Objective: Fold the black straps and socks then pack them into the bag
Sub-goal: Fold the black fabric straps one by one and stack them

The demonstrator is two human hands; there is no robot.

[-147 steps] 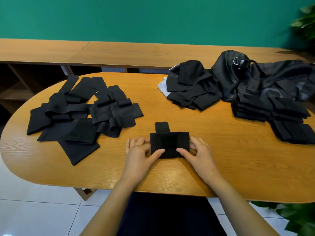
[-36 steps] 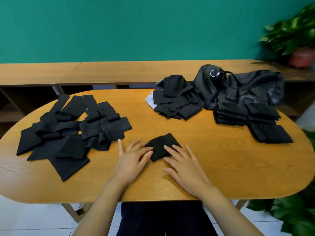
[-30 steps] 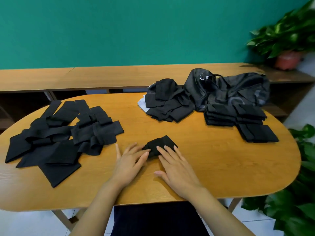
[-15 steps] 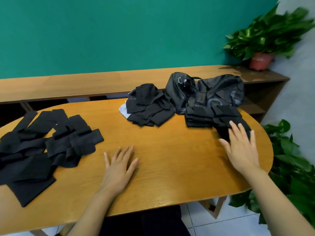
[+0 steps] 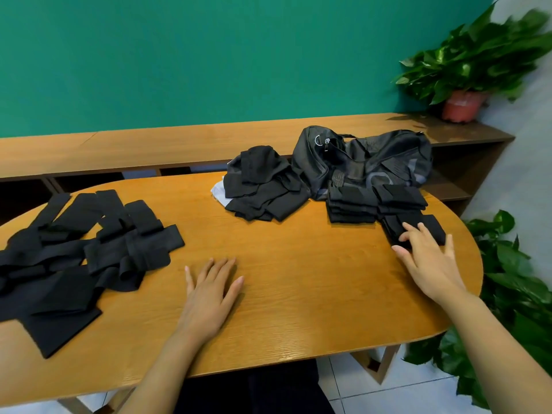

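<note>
Head view: the left hand [image 5: 209, 297] lies flat on the wooden table [image 5: 298, 279] at lower centre, fingers straight and spread, holding nothing. The right hand [image 5: 430, 261], at centre right, is open too. Its fingertips [image 5: 407, 231] rest on a low folded black piece [image 5: 434, 228] near the table's right edge. Just behind that piece sits a stack of folded straps [image 5: 352, 204], touching the black bag [image 5: 364, 162] at upper right. A heap of socks [image 5: 263, 183] lies left of the bag. Loose straps [image 5: 83, 255] sprawl across the left of the frame.
</note>
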